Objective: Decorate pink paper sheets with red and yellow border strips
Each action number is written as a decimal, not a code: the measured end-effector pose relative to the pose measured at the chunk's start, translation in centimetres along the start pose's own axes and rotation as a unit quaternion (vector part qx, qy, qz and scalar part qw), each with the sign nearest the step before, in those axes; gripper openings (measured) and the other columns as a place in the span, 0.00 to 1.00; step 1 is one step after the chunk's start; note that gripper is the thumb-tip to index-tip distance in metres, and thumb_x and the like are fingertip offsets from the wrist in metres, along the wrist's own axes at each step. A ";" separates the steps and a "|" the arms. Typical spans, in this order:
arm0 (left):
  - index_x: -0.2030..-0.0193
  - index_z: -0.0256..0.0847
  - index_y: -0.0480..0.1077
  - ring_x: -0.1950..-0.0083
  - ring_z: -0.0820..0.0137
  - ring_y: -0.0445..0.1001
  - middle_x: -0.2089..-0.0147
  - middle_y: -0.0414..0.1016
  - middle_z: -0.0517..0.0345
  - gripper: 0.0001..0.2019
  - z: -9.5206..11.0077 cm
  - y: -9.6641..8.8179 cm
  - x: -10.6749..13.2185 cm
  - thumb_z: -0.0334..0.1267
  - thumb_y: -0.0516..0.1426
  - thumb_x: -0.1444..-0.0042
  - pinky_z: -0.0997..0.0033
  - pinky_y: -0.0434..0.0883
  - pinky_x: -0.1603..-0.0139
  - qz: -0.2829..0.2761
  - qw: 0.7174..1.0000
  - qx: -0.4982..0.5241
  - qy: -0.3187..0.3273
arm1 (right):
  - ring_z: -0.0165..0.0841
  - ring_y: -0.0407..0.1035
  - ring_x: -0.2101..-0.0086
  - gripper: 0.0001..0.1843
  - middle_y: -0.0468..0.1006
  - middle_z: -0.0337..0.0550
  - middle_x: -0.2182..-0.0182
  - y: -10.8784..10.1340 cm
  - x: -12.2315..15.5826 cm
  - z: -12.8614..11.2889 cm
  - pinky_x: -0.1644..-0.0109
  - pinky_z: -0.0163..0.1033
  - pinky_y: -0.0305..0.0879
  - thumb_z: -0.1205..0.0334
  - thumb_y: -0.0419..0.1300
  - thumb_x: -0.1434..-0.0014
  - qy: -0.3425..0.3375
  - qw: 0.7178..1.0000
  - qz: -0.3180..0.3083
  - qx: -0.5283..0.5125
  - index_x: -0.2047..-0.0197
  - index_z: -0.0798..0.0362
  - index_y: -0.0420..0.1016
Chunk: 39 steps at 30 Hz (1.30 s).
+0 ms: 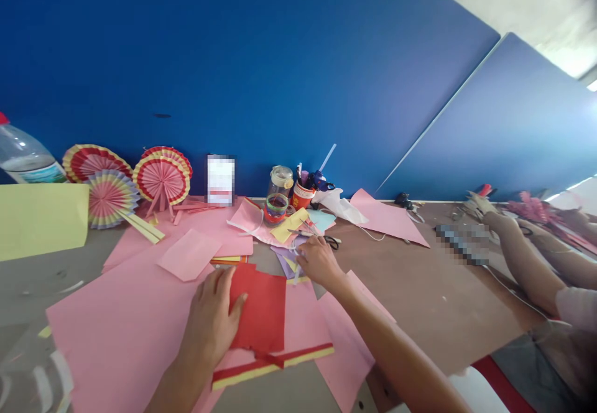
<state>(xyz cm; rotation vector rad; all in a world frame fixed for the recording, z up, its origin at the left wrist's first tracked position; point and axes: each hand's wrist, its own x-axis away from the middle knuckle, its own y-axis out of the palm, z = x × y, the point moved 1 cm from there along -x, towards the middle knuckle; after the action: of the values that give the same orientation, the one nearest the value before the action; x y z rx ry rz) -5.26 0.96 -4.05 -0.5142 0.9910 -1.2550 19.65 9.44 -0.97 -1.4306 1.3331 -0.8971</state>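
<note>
My left hand (pixel 212 323) lies flat with fingers stretched on the left edge of a red paper sheet (pixel 261 310), which rests on large pink sheets (pixel 121 332). My right hand (pixel 317 260) reaches further back, fingers curled over a pile of small coloured paper pieces (pixel 291 226) beside scissors with black handles (pixel 330 241). What the right fingers hold, if anything, is hidden. A folded red and yellow strip (pixel 275 363) lies just in front of the red sheet.
Three pleated paper fans (pixel 161 176) stand at the back left by a water bottle (pixel 25 158) and a yellow sheet (pixel 41 217). A jar (pixel 278 192) and a pen cup (pixel 303 192) stand by the blue wall. Another person's arms (pixel 522 257) work at the right.
</note>
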 end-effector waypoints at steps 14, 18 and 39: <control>0.48 0.38 0.66 0.43 0.55 0.66 0.47 0.69 0.43 0.17 0.5 -0.6 -0.3 0.42 0.50 0.41 0.48 0.65 0.41 0.052 0.994 0.094 0.037 | 0.28 0.62 0.76 0.12 0.73 0.39 0.75 -3.9 0.1 1.6 0.72 0.33 0.58 0.57 0.48 0.41 0.053 0.965 -0.023 -0.257 0.69 0.54 0.68; 0.50 0.41 0.67 0.44 0.59 0.69 0.48 0.72 0.47 0.16 1.1 -1.2 -0.2 0.46 0.51 0.40 0.54 0.67 0.42 0.003 0.974 0.225 -0.022 | 0.29 0.66 0.71 0.12 0.77 0.43 0.68 -4.8 1.7 -0.2 0.64 0.36 0.61 0.53 0.52 0.41 -0.023 0.871 -0.088 -0.483 0.66 0.53 0.68; 0.67 0.37 0.71 0.79 0.81 0.66 0.76 0.72 0.65 0.17 1.8 -0.9 -0.9 0.47 0.67 0.56 0.81 0.65 0.75 -0.030 0.687 0.667 -0.286 | 0.30 0.71 0.67 0.13 0.79 0.40 0.69 0.7 3.3 -6.8 0.55 0.37 0.63 0.57 0.68 0.48 -0.104 0.631 -0.245 -0.729 0.60 0.53 0.77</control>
<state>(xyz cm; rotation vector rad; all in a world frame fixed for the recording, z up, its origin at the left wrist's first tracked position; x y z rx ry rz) -4.24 1.24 -2.07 0.2577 -0.5899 -1.3942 13.48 5.15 -0.04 -3.1112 1.4701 0.3855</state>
